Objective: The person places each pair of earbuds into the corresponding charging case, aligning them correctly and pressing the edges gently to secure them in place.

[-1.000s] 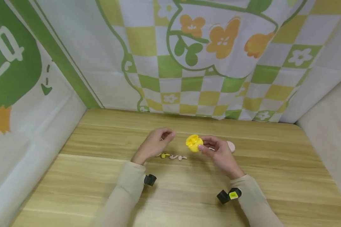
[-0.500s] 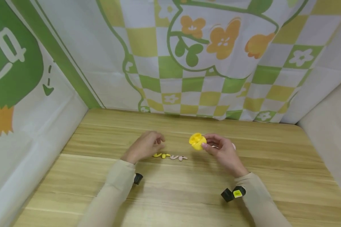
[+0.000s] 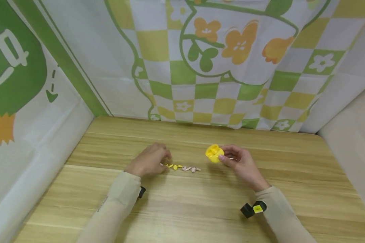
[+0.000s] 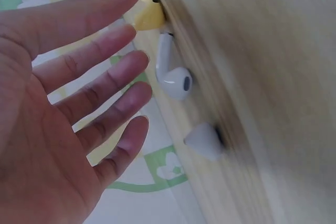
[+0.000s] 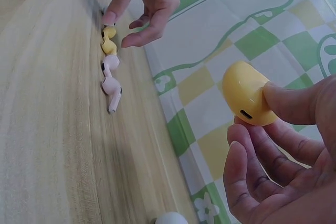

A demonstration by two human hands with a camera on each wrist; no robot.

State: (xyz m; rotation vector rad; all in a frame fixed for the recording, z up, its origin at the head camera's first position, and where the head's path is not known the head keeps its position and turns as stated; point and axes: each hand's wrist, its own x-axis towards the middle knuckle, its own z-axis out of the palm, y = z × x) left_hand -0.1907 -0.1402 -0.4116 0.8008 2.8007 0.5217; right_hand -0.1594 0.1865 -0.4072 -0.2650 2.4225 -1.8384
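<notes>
My right hand (image 3: 243, 163) pinches a yellow earbud case (image 3: 214, 154), its lid up, above the table. In the right wrist view, the case's (image 5: 247, 95) smooth outer side and dark port slot face the camera. My left hand (image 3: 150, 159) is low over the left end of a row of earbuds, palm bare and fingers spread in the left wrist view. Yellow earbuds (image 3: 177, 167) and pink earbuds (image 3: 195, 169) lie in that row. Beside my left fingertips lie a white earbud (image 4: 176, 83) and another white earbud (image 4: 205, 141), mostly hidden by the hand in the head view.
A rounded white object (image 5: 171, 219) shows at the bottom of the right wrist view. The wooden table (image 3: 200, 206) meets a checkered, flower-printed cloth (image 3: 207, 91) at the back. White fabric walls stand at both sides.
My left hand has moved left and down toward the earbuds' left end. My right hand has shifted slightly right with the yellow case, now covering the pink round object seen earlier beside it.
</notes>
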